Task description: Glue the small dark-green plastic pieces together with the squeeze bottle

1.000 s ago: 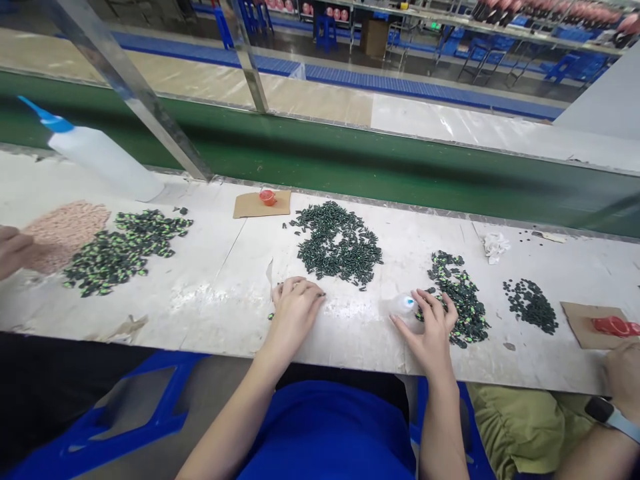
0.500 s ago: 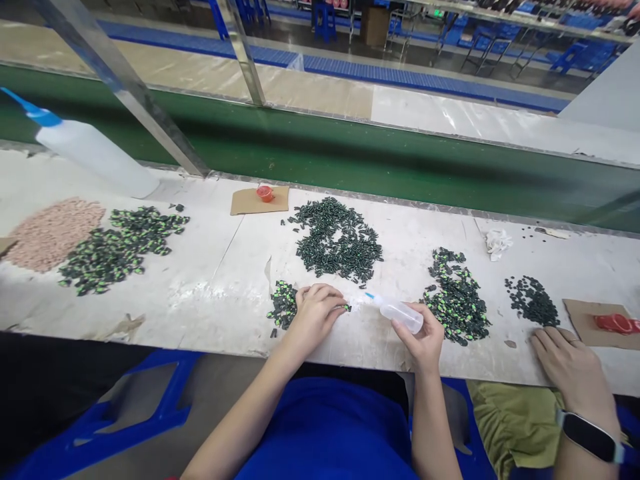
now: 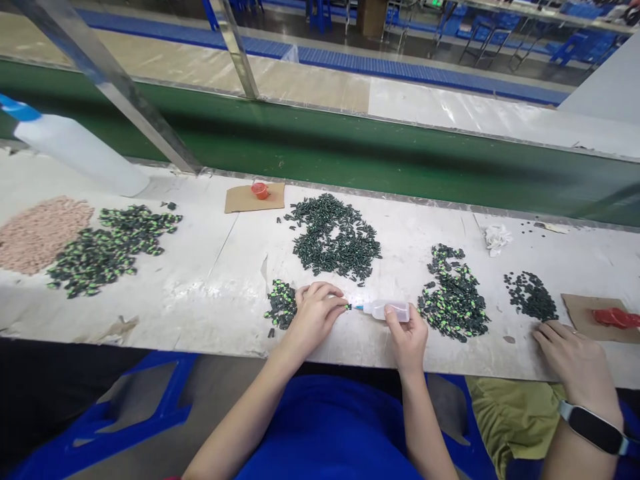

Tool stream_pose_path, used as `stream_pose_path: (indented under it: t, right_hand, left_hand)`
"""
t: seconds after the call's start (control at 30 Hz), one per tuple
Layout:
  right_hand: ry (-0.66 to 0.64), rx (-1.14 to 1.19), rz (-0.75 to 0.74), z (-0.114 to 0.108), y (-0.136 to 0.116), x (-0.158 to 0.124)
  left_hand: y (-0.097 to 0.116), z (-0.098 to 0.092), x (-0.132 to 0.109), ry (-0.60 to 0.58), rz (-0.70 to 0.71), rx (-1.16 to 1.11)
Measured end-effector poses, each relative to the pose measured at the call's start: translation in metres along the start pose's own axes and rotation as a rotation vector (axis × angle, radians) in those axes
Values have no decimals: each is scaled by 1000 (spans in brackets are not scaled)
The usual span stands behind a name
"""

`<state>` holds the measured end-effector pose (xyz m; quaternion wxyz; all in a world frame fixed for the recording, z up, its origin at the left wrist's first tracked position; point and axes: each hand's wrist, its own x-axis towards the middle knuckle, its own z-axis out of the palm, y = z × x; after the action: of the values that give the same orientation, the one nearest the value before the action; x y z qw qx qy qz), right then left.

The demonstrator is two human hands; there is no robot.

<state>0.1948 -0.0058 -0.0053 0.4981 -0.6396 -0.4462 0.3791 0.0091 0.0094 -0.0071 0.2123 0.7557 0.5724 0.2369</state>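
Observation:
Between the fingertips of my left hand (image 3: 316, 317) is a small black-and-green piece (image 3: 349, 307). My right hand (image 3: 409, 337) is closed around a translucent squeeze bottle (image 3: 383, 310) lying nearly level, its blue nozzle tip pointing left. That tip meets or almost meets the small piece; I cannot tell whether they touch. Beside my left hand lies a small heap of black-and-green pieces (image 3: 281, 303). A larger heap of dark green slim pieces (image 3: 335, 237) spreads beyond both hands. To the right of the bottle is another black-and-green heap (image 3: 455, 293).
A co-worker's hand (image 3: 570, 350) rests at the right near small black pieces (image 3: 530, 297). Pink pieces (image 3: 43, 233) and a large white bottle (image 3: 83, 153) are at left. A red cup (image 3: 260, 191) sits on cardboard (image 3: 235, 199). A green wall (image 3: 320, 143) borders the table's back.
My right hand has brought the bottle left and levelled it, so the nozzle is now at the piece in my left hand. My left hand has stayed nearly still.

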Motion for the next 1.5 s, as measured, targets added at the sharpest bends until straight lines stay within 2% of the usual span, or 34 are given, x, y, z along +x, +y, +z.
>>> stream_pose_path:
  t: [0.93, 1.5]
  right_hand:
    - [-40, -53, 9, -1, -3, -1]
    - [-4, -55, 2, -1, -2, -2]
  left_hand:
    - [0, 0, 1, 0, -10, -2]
    - [2, -1, 1, 0, -33, -10]
